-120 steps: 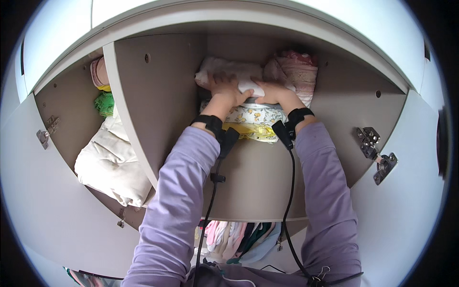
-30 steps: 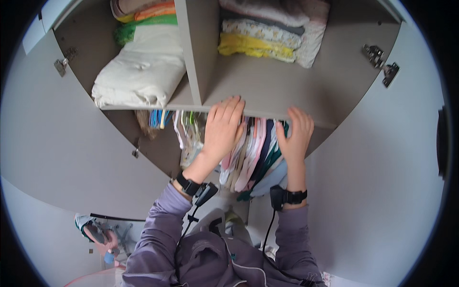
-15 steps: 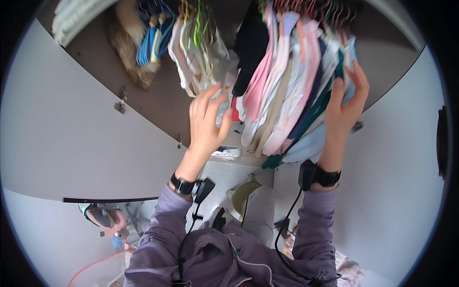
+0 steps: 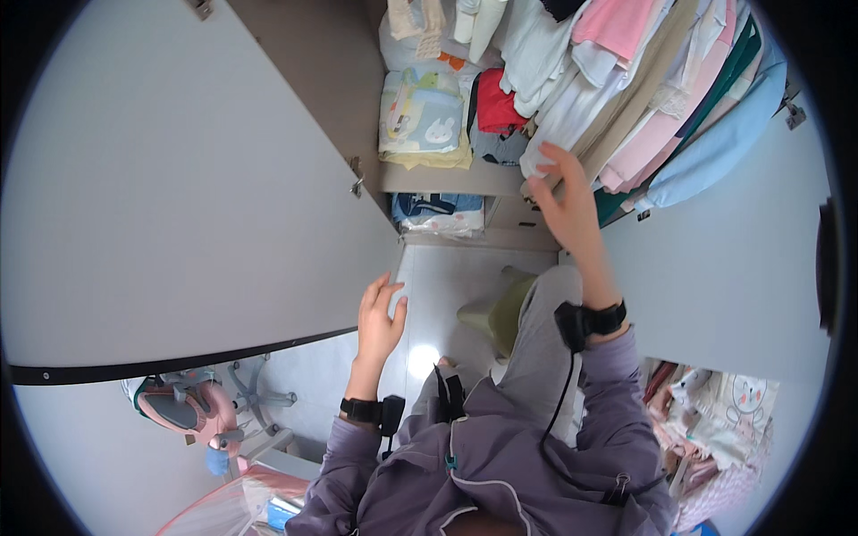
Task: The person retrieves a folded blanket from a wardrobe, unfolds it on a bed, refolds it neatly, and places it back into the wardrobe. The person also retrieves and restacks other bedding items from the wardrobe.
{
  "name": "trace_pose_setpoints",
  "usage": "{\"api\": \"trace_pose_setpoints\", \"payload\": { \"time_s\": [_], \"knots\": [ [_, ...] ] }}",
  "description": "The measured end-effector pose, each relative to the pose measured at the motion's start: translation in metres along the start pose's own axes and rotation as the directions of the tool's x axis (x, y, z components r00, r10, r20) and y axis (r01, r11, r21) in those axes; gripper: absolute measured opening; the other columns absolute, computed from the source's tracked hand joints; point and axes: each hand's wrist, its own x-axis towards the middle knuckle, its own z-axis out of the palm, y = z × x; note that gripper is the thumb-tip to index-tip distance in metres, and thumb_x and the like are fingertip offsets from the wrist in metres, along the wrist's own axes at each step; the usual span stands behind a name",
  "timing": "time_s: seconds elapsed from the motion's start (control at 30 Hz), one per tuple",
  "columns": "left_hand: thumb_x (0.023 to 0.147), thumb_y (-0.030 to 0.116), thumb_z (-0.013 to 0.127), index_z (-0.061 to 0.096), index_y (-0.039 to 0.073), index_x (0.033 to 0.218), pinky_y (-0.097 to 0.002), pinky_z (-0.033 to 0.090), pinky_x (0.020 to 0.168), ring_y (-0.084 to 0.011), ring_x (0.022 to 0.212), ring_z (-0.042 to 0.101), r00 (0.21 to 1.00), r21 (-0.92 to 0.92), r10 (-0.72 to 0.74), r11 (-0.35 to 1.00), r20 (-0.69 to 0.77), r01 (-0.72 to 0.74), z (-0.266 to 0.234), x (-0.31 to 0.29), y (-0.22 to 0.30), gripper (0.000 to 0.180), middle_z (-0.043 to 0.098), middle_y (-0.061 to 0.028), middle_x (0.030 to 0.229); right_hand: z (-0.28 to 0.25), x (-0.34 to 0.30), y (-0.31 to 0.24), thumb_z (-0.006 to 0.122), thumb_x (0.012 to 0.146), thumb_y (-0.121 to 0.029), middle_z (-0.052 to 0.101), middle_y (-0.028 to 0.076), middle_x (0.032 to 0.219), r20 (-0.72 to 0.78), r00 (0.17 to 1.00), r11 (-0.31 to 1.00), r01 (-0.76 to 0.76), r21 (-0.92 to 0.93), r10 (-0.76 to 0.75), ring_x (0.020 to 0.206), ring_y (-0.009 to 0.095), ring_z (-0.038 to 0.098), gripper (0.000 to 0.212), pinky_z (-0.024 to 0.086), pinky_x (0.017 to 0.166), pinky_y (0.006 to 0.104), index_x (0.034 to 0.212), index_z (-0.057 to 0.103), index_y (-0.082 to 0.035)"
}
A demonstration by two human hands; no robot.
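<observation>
My right hand (image 4: 570, 201) is raised at the lower hems of the hanging clothes, its fingers apart, close to a white garment (image 4: 536, 159) and a beige garment (image 4: 626, 98); whether the fingertips touch them I cannot tell. Pink, dark green and light blue garments (image 4: 728, 147) hang to its right. Lower down, my left hand (image 4: 381, 320) hovers with bent, spread fingers and holds nothing. It is close to the edge of the left wardrobe door (image 4: 232, 205).
Folded bedding (image 4: 420, 116) and a red cloth (image 4: 497, 103) lie on a wardrobe shelf (image 4: 500, 179). Packed textiles (image 4: 438, 214) sit beneath it. A green stool (image 4: 508, 313) stands by my leg. Behind the door are a pink chair (image 4: 210, 415) and, at right, a clothes heap (image 4: 706, 429).
My view has shifted down, showing the shelves and more floor. Both hands have lowered; the left has left the hanging clothes, while the right is now at the hems.
</observation>
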Motion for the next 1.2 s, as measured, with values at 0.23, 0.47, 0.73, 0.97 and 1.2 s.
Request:
{"api": "trace_pose_setpoints", "payload": {
  "time_s": [0.23,0.47,0.73,0.97,1.2],
  "knots": [
    [0.083,0.01,0.06,0.061,0.003,0.102,-0.0403,0.045,0.089,-0.035,0.107,0.055,0.999,-0.044,0.02,0.999,0.045,-0.018,-0.035,-0.003,-0.002,0.021,0.058,-0.0156,0.117,0.01,0.017,-0.012,0.061,0.088,-0.014,0.058,0.011,0.112,0.177,0.935,0.924,-0.339,0.179,0.309,0.092,0.012,0.059,0.039,0.047,0.066,0.0258,0.123,0.049,-0.004],
    [0.083,0.009,0.06,0.06,0.003,0.103,-0.0395,0.045,0.089,-0.0364,0.106,0.055,0.989,-0.058,-0.1,0.993,0.109,0.106,-0.021,-0.017,-0.03,0.021,0.059,-0.0169,0.115,0.096,-0.001,0.131,0.065,0.086,-0.028,0.059,0.012,0.11,0.187,0.864,0.834,-0.502,0.231,0.468,0.091,0.015,0.058,0.049,0.046,0.078,0.0288,0.124,0.048,-0.001],
    [0.081,0.01,0.062,0.062,0.005,0.1,-0.0385,0.048,0.084,-0.0327,0.098,0.059,0.949,-0.009,-0.231,0.971,0.216,0.239,0.035,0.038,-0.085,0.02,0.061,-0.0139,0.109,0.303,0.053,0.354,0.063,0.085,-0.033,0.06,0.004,0.097,0.114,0.534,0.508,-0.839,0.193,0.838,0.086,0.012,0.056,0.044,0.045,0.069,0.0261,0.116,0.052,-0.004],
    [0.081,0.008,0.061,0.061,0.004,0.101,-0.0388,0.049,0.082,-0.0338,0.095,0.06,0.9,-0.036,-0.329,0.935,0.285,0.353,0.078,0.075,-0.116,0.021,0.062,-0.0147,0.106,0.376,0.109,0.411,0.065,0.077,-0.044,0.062,0.019,0.11,-0.002,0.626,0.618,-0.77,0.16,0.78,0.103,0.027,0.059,0.063,0.045,0.086,0.034,0.115,0.054,0.005],
    [0.082,0.008,0.061,0.061,0.004,0.101,-0.038,0.05,0.082,-0.0332,0.095,0.061,0.87,-0.02,-0.357,0.922,0.34,0.386,0.084,0.102,-0.122,0.02,0.063,-0.0147,0.105,0.367,0.148,0.405,0.067,0.07,-0.049,0.061,0.016,0.113,0.197,0.293,0.215,-0.916,0.34,0.936,0.104,0.029,0.058,0.074,0.045,0.087,0.0339,0.122,0.052,0.002]
  ]
}}
